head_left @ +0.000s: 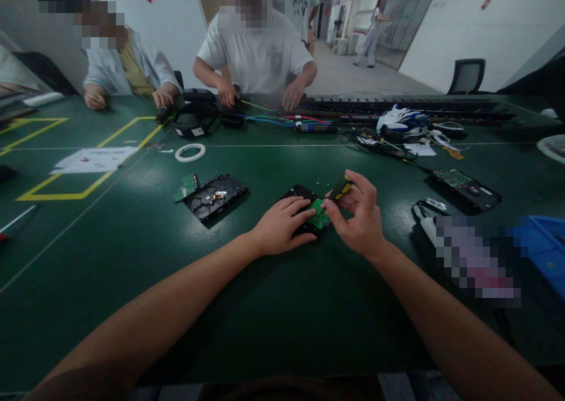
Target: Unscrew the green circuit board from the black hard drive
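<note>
A black hard drive (298,190) with a green circuit board (319,214) lies on the table in front of me. My left hand (282,224) holds it down, fingers spread across its top and thumb along the near edge. Pinched in my right hand (359,218) is a screwdriver (341,188) with a black and yellow handle, tilted over the board's right side. My fingers hide its tip. A few tiny pale screws (324,182) lie just beyond the drive. To the left is another hard drive (216,198), with a loose green board (187,188) at its left end.
A third hard drive (465,189) lies at the right, near a blue bin (545,248). A white tape roll (190,152) and papers (95,159) are at left. Gloves (399,120) and cables are at the back. Two people sit across the table, one handling coloured wires (269,118).
</note>
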Demonstrator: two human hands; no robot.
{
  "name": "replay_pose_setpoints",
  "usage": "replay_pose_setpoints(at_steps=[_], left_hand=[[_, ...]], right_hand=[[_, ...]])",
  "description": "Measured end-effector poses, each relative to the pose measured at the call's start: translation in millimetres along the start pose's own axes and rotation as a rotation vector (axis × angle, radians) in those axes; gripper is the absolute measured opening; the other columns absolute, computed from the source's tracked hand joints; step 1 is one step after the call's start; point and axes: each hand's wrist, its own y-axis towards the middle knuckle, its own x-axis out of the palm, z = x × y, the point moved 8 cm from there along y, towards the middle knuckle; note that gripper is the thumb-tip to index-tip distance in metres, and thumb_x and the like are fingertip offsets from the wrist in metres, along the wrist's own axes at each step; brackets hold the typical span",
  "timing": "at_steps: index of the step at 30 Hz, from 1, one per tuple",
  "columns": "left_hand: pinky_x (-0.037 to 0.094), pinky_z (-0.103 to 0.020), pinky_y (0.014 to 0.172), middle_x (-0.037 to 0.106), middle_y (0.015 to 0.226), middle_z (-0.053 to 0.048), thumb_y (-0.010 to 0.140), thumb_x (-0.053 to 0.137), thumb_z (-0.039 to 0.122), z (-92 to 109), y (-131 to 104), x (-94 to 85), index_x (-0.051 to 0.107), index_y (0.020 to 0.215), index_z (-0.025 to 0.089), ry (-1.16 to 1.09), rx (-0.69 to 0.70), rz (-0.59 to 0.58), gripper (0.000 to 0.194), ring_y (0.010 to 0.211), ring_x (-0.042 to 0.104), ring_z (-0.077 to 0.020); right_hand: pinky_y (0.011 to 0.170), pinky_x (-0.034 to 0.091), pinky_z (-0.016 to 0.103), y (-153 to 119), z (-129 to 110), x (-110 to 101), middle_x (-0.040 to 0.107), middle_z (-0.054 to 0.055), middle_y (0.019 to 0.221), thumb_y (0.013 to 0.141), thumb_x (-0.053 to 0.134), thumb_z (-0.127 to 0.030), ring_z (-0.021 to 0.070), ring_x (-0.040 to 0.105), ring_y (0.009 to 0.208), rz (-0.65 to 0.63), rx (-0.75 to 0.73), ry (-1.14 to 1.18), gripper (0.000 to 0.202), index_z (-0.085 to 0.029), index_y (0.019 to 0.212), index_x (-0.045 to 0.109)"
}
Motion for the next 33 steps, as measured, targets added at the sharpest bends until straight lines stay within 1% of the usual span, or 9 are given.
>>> replay_pose_setpoints(at_steps=[3,8,11,15,19,22,25,31,33], left_hand=[[0.042,-0.058,0.119,0.054,0.152,-0.018,0.1,0.059,0.06,-0.1,0.1,0.3,0.055,0.148,0.018,0.013,-0.001,0.0,0.064,0.145,0.048,-0.0361],[0.042,-0.056,0.12,0.054,0.152,-0.018,0.1,0.059,0.061,1.3,0.4,-0.2,0.057,0.146,0.017,0.025,0.009,-0.001,0.063,0.145,0.048,-0.0359],[0.042,-0.056,0.119,0.054,0.152,-0.017,0.101,0.058,0.06,0.9,0.3,-0.7,0.057,0.146,0.017,0.026,0.008,0.004,0.063,0.144,0.048,-0.0359],[0.042,-0.058,0.119,0.054,0.153,-0.017,0.101,0.058,0.061,0.5,-0.1,0.0,0.055,0.148,0.02,0.027,0.014,0.0,0.062,0.145,0.048,-0.0356],[0.042,-0.058,0.119,0.054,0.153,-0.017,0.101,0.057,0.061,-0.2,0.0,0.2,0.055,0.148,0.019,0.026,0.013,0.0,0.064,0.145,0.048,-0.0361],[0.042,-0.057,0.119,0.054,0.152,-0.018,0.1,0.059,0.061,-1.0,0.0,-0.3,0.056,0.148,0.017,0.013,0.02,0.012,0.065,0.145,0.048,-0.0357],[0.043,-0.058,0.118,0.055,0.152,-0.017,0.099,0.061,0.061,-2.6,-0.4,-0.5,0.057,0.147,0.02,-0.009,0.019,0.018,0.063,0.144,0.05,-0.0351],[0.044,-0.056,0.118,0.056,0.152,-0.018,0.1,0.06,0.06,-1.5,-1.2,-2.5,0.058,0.147,0.019,-0.004,0.015,0.028,0.062,0.144,0.05,-0.0343],[0.043,-0.055,0.119,0.056,0.152,-0.018,0.101,0.06,0.059,-0.6,-1.3,-2.5,0.057,0.147,0.018,0.002,0.015,0.024,0.062,0.145,0.05,-0.0341]], right_hand=[[0.089,0.069,0.048,1.0,-1.9,0.8,0.056,0.013,0.145,0.096,0.065,-0.021,0.0286,0.074,0.111,-0.027,-0.007,0.037,0.076,-0.035,0.158,0.025],[0.09,0.068,0.048,2.1,-3.2,1.8,0.054,0.012,0.147,0.097,0.061,-0.018,0.0289,0.072,0.116,-0.066,-0.029,0.092,0.074,-0.037,0.158,0.024],[0.091,0.068,0.049,1.7,-1.6,2.2,0.054,0.012,0.148,0.096,0.064,-0.018,0.0289,0.072,0.116,-0.07,-0.035,0.077,0.076,-0.037,0.159,0.024],[0.091,0.068,0.05,0.8,-0.2,1.0,0.055,0.011,0.149,0.094,0.07,-0.022,0.0285,0.074,0.112,-0.042,-0.038,0.039,0.079,-0.038,0.159,0.027],[0.087,0.069,0.048,1.4,-3.8,0.3,0.06,0.01,0.142,0.095,0.07,-0.023,0.0273,0.075,0.105,-0.046,-0.043,0.021,0.079,-0.038,0.159,0.027],[0.093,0.067,0.049,2.6,-6.4,0.4,0.06,0.01,0.144,0.097,0.063,-0.02,0.0284,0.074,0.113,-0.076,-0.036,0.035,0.076,-0.037,0.161,0.025],[0.097,0.066,0.05,3.5,-6.1,-1.9,0.059,0.01,0.147,0.098,0.06,-0.02,0.0295,0.072,0.118,-0.069,-0.028,0.012,0.075,-0.036,0.162,0.024],[0.091,0.068,0.048,2.2,-4.8,-3.8,0.058,0.01,0.146,0.096,0.067,-0.024,0.0259,0.075,0.101,-0.032,-0.065,-0.045,0.076,-0.038,0.161,0.028],[0.089,0.068,0.048,1.8,-6.4,-3.7,0.058,0.01,0.146,0.096,0.068,-0.025,0.0255,0.074,0.1,-0.021,-0.086,-0.072,0.076,-0.038,0.16,0.03]])
